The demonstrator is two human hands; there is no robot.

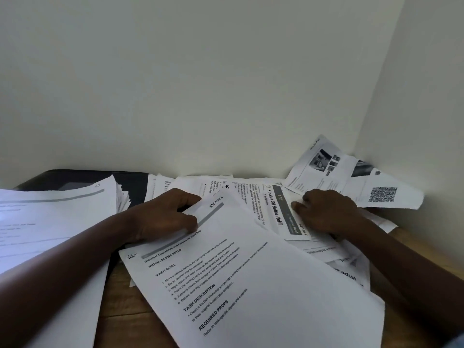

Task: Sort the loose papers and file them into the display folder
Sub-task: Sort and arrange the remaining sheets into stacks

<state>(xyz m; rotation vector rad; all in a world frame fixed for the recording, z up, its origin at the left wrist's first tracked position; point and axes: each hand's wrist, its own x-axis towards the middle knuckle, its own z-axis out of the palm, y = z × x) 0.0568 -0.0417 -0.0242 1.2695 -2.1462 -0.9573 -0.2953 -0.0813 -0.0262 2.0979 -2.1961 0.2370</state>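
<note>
Closest to the camera, a printed Section 6 sheet point(263, 285) headed "Disinfect Countertop" lies slanted across a wooden table point(118, 297). The left hand point(165, 217) pinches its top edge, thumb on top. The right hand point(326, 212), well apart from it, curls its fingers onto an Oil Bottle Refill sheet point(273, 209); whether it pinches or only presses cannot be told. More loose papers point(200, 184) overlap towards the wall, including a QR-code page point(391, 197) in the corner. At far left a dark cover, probably the display folder point(75, 178), sits mostly buried beneath a stack of pages point(55, 222). Lifting either sheet could drag overlapped neighbours askew or crease them, and opening the buried folder could spill that stack.
</note>
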